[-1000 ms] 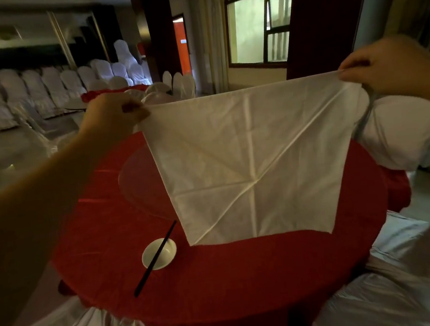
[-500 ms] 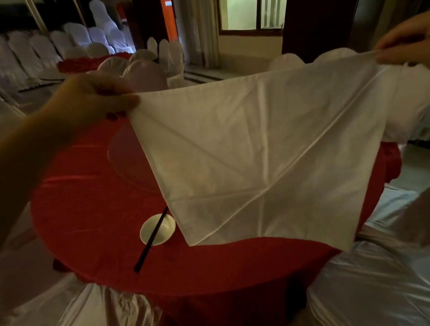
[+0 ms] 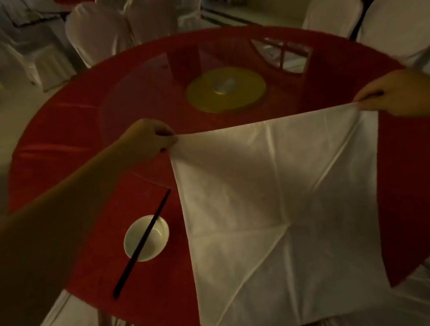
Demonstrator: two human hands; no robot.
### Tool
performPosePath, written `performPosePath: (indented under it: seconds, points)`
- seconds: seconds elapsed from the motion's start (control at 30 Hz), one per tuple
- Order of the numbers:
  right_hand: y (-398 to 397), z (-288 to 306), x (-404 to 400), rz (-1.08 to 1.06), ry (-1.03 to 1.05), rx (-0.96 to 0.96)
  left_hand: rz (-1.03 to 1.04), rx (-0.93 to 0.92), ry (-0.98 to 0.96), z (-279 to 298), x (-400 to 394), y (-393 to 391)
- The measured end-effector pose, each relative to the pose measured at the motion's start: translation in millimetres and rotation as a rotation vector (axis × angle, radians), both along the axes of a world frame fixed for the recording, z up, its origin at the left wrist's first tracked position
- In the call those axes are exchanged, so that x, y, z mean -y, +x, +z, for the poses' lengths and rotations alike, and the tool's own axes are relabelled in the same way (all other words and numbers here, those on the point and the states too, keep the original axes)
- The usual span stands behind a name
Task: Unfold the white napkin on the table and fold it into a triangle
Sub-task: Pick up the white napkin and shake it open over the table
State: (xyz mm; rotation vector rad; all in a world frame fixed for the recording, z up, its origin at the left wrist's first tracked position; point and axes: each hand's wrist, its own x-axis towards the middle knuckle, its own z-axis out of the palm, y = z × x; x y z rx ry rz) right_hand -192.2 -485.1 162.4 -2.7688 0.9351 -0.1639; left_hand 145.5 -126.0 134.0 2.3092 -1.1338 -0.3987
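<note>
The white napkin is fully unfolded into a square, creased along its diagonals and middle lines. It spreads over the near right part of the round red table, its near edge reaching past the table's rim. My left hand pinches the far left corner. My right hand pinches the far right corner. Both far corners are held slightly above the cloth, with the top edge stretched taut between them.
A small white bowl with black chopsticks laid across it sits left of the napkin. A glass turntable with a yellow hub fills the table's middle. White-covered chairs ring the table.
The napkin, held up in the air before, has come down over the table. Both hands moved lower and forward, and the view tilted down onto the tabletop.
</note>
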Motion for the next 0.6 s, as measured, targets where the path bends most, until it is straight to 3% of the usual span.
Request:
performPosePath:
  seconds: [0.33,0.5,0.6]
  points:
    - [129.8,-151.2,82.9,0.046,0.081,-0.180,0.306,-0.041,0.205,-156.1,97.6,71.2]
    - [159.9,-186.8,89.4,-0.074,-0.017,-0.182,0.343,0.012,0.240,-185.3,113.2,81.1]
    - [164.0,-193.0,79.2,-0.131,-0.080,-0.074,0.436,0.157,0.254,-187.3,113.8,75.8]
